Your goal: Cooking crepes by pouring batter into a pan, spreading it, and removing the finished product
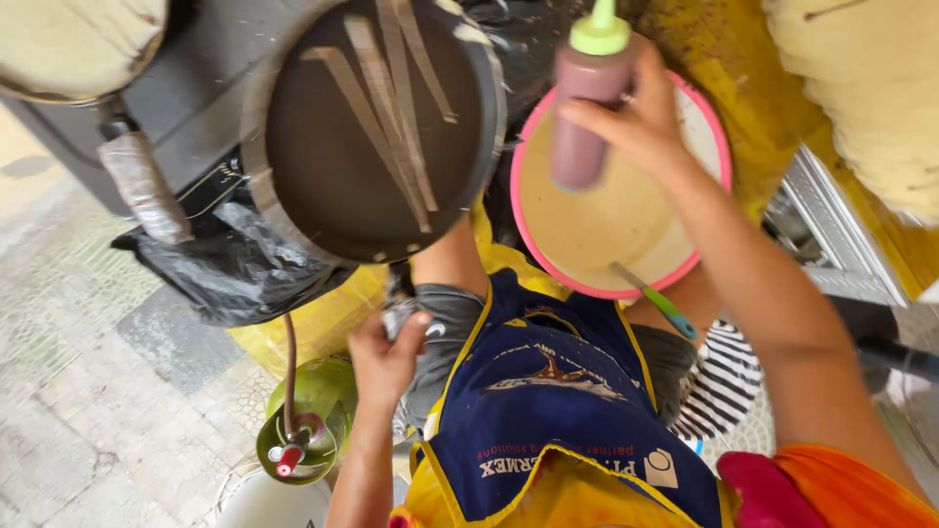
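Tiled floor; right hand [650,122] grips squeeze bottle [585,98], left hand [389,354] on pan handle [403,311].

Two hands are showing: the left hand [384,357] and the right hand [641,122]. One squeeze bottle [585,103] with a green cap is showing, along with one pink-rimmed basin [712,127] of pale batter and one green-handled utensil [657,298] lying in it. One dark round pan [333,166] is sitting there, one black plastic bag [230,264], one blue apron [558,391], and one green gas cylinder [318,391]
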